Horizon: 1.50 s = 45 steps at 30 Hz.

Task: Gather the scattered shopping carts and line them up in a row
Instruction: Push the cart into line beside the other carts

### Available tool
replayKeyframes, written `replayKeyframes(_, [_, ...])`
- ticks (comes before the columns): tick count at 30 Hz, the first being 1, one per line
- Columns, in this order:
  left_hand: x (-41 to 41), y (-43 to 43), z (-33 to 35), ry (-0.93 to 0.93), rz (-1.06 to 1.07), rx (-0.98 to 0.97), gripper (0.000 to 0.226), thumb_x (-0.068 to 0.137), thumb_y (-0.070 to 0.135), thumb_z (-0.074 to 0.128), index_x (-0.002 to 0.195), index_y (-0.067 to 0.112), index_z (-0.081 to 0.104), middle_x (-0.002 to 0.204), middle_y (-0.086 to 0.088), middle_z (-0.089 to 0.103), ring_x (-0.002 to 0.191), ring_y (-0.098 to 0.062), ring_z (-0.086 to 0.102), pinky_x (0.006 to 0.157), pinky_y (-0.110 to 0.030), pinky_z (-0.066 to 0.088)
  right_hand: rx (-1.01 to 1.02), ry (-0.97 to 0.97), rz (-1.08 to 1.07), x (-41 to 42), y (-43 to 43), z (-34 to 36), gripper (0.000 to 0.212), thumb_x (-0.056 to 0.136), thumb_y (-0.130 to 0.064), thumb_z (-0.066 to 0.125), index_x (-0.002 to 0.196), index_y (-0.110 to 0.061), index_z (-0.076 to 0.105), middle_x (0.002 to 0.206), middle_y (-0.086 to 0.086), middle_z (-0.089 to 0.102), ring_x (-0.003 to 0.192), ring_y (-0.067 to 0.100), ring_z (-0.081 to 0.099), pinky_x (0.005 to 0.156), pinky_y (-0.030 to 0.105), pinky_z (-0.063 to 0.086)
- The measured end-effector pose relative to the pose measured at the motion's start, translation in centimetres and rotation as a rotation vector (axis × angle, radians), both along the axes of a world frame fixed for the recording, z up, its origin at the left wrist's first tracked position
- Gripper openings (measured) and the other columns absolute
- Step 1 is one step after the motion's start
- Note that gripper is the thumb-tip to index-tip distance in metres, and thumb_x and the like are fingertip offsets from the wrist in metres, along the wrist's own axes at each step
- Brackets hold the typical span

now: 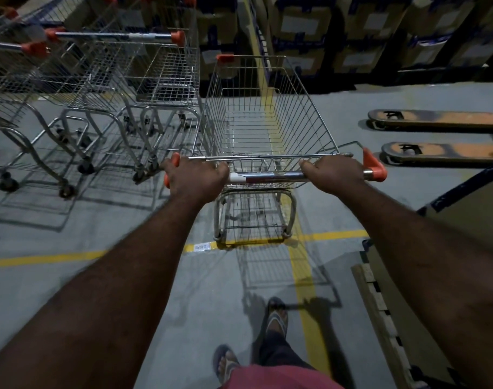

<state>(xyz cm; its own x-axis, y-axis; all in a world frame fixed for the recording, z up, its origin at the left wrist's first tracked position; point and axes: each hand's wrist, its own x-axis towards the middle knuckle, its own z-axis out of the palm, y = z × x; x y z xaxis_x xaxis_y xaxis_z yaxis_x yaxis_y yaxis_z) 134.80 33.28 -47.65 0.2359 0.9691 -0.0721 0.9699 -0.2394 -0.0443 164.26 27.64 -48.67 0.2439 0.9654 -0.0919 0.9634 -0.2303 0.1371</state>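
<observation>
A wire shopping cart (pixel 267 113) with orange handle ends stands straight in front of me on the grey floor. My left hand (pixel 197 178) grips the left part of its metal handle bar (pixel 267 176). My right hand (pixel 333 174) grips the right part of the same bar. Just to the left, a row of similar carts (pixel 161 77) stands side by side, the nearest one almost touching my cart's basket. More carts (pixel 43 66) continue to the far left, partly cut off by the frame edge.
Two orange pallet-jack forks (pixel 436 136) lie on the floor to the right. Stacked cardboard boxes (pixel 352 37) on racking fill the back. A wooden pallet edge (pixel 380 313) sits at lower right. Yellow floor lines (pixel 43 258) cross under the cart. My sandalled feet (pixel 276 318) are below.
</observation>
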Motion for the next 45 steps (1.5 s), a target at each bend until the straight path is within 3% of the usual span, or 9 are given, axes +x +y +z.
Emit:
replayKeyframes(9, [0.1, -0.1, 0.5, -0.009, -0.015, -0.02, 0.066, 0.096, 0.052, 0.015, 0.089, 0.018, 0.071, 0.101, -0.01, 0.068, 0.109, -0.031, 0.055, 0.107, -0.062, 0.021, 0.007, 0.006, -0.012, -0.3, -0.2, 0.7, 0.079, 0.094, -0.072, 0.017, 0.074, -0.014, 0.066, 0.071, 0.006, 0.06, 0.071, 0.025, 0.059, 0.068, 0.033, 0.047])
replayKeyframes(16, [0.4, 1.3, 0.4, 0.01, 0.019, -0.05, 0.08, 0.093, 0.063, 0.006, 0.099, 0.021, 0.074, 0.11, -0.008, 0.07, 0.118, -0.03, 0.053, 0.11, -0.064, 0.02, -0.015, 0.063, 0.001, 0.3, 1.2, 0.8, 0.081, 0.088, -0.076, 0.013, 0.075, -0.017, 0.067, 0.072, 0.002, 0.061, 0.069, 0.021, 0.057, 0.065, 0.031, 0.043])
replayKeyframes(19, [0.8, 1.7, 0.9, 0.008, 0.031, -0.107, 0.075, 0.094, 0.063, 0.01, 0.109, 0.025, 0.073, 0.121, -0.008, 0.067, 0.127, -0.03, 0.047, 0.112, -0.062, 0.015, -0.114, 0.155, 0.009, 0.9, 2.1, 1.6, 0.074, 0.093, -0.073, 0.023, 0.078, -0.016, 0.068, 0.078, 0.004, 0.064, 0.076, 0.022, 0.06, 0.069, 0.033, 0.044])
replayKeyframes(21, [0.9, 1.9, 1.2, -0.014, 0.05, -0.145, 0.07, 0.093, 0.061, 0.013, 0.116, 0.027, 0.07, 0.13, -0.006, 0.062, 0.133, -0.028, 0.041, 0.112, -0.064, 0.009, -0.248, 0.297, -0.046, 1.2, 3.1, 2.6, 0.069, 0.094, -0.067, 0.032, 0.07, -0.012, 0.068, 0.071, 0.005, 0.068, 0.068, 0.022, 0.064, 0.072, 0.032, 0.05])
replayKeyframes(23, [1.2, 2.2, 1.8, -0.045, 0.065, -0.184, 0.063, 0.092, 0.06, 0.021, 0.122, 0.029, 0.066, 0.138, -0.006, 0.057, 0.137, -0.028, 0.038, 0.111, -0.069, 0.007, -0.374, 0.303, -0.01, 1.2, 4.4, 3.1, 0.063, 0.095, -0.063, 0.037, 0.078, -0.01, 0.068, 0.082, 0.009, 0.07, 0.071, 0.022, 0.063, 0.074, 0.031, 0.049])
replayKeyframes(28, [1.7, 4.2, 3.5, -0.053, -0.036, -0.169, 0.057, 0.09, 0.058, 0.046, 0.137, 0.027, 0.055, 0.14, -0.003, 0.056, 0.132, -0.026, 0.048, 0.111, -0.055, 0.031, -0.33, 0.244, 0.15, -1.8, 8.4, 4.3, 0.073, 0.089, -0.077, 0.04, 0.119, -0.016, 0.065, 0.122, 0.007, 0.065, 0.111, 0.025, 0.059, 0.095, 0.041, 0.048])
replayKeyframes(32, [1.4, 5.9, 4.0, -0.155, -0.065, -0.164, 0.054, 0.092, 0.054, 0.051, 0.135, 0.023, 0.057, 0.136, -0.005, 0.058, 0.125, -0.026, 0.053, 0.1, -0.044, 0.045, -0.274, 0.36, 0.208, -6.3, 11.3, 5.0, 0.066, 0.088, -0.077, 0.043, 0.117, -0.021, 0.063, 0.115, 0.003, 0.067, 0.102, 0.02, 0.059, 0.092, 0.04, 0.05])
replayKeyframes(37, [-1.8, 9.5, 4.6, -0.271, -0.08, -0.166, 0.053, 0.09, 0.055, 0.054, 0.134, 0.026, 0.057, 0.138, 0.0, 0.057, 0.123, -0.022, 0.055, 0.097, -0.044, 0.05, -0.236, 0.355, 0.221, -11.5, 15.4, 6.4, 0.054, 0.09, -0.071, 0.049, 0.114, -0.025, 0.064, 0.104, -0.001, 0.066, 0.094, 0.018, 0.06, 0.086, 0.039, 0.053])
replayKeyframes(45, [-15.6, 18.5, 8.5, -0.296, -0.091, -0.078, 0.049, 0.091, 0.05, 0.055, 0.132, 0.025, 0.06, 0.136, -0.004, 0.06, 0.119, -0.025, 0.059, 0.097, -0.041, 0.05, -0.117, 0.33, 0.252, -23.2, 24.0, 10.9, 0.053, 0.093, -0.065, 0.051, 0.113, -0.019, 0.068, 0.113, 0.004, 0.068, 0.101, 0.023, 0.061, 0.091, 0.04, 0.053])
